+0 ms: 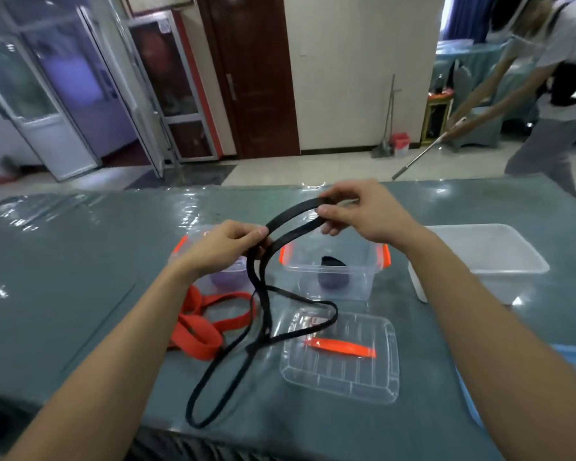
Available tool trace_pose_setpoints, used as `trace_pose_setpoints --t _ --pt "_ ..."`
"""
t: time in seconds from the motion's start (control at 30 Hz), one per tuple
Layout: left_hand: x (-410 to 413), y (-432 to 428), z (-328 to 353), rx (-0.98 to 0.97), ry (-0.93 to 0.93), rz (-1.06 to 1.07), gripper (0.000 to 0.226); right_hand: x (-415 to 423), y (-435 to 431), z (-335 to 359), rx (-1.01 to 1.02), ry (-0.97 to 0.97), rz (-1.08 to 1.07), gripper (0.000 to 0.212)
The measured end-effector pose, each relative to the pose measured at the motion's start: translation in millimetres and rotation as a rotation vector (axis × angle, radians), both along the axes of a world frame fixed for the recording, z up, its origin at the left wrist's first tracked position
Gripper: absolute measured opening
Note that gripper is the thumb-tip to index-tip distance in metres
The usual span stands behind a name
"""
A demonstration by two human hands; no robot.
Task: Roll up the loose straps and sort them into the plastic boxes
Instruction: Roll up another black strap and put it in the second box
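The left hand (226,246) and right hand (363,211) each pinch the black strap (290,212), arched between them. Slack below the left hand crosses the orange strap (210,327); rolling may snag and drag it.

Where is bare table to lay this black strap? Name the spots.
Bare: the table left of the orange strap, and the far strip behind the boxes. Crowded: the middle, with boxes, lid and black strap.

The table (64,261) bears clear boxes (356,277), a lid (340,377), orange strap (197,331).
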State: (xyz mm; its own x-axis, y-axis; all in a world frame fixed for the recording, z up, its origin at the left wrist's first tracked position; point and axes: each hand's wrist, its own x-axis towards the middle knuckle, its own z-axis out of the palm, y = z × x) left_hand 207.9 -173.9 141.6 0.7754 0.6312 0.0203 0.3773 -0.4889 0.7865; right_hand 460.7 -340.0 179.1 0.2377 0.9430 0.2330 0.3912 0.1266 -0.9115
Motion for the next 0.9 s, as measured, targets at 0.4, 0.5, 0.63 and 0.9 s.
trace_pose_setpoints --t 0.4,0.5,0.63,0.9 --pt "14 15 36 -0.116 -0.339 0.033 0.051 -17 64 76 0.19 -0.102 0.074 0.022" --pt "18 17 39 -0.317 -0.44 -0.008 0.056 -27 73 88 0.206 -0.095 0.132 0.02" --pt "22 22 48 -0.279 -0.524 0.073 0.049 -31 81 99 0.215 -0.144 0.148 0.02" --pt "31 20 68 -0.312 -0.607 0.05 0.053 -39 105 108 0.26 -0.025 0.203 0.024"
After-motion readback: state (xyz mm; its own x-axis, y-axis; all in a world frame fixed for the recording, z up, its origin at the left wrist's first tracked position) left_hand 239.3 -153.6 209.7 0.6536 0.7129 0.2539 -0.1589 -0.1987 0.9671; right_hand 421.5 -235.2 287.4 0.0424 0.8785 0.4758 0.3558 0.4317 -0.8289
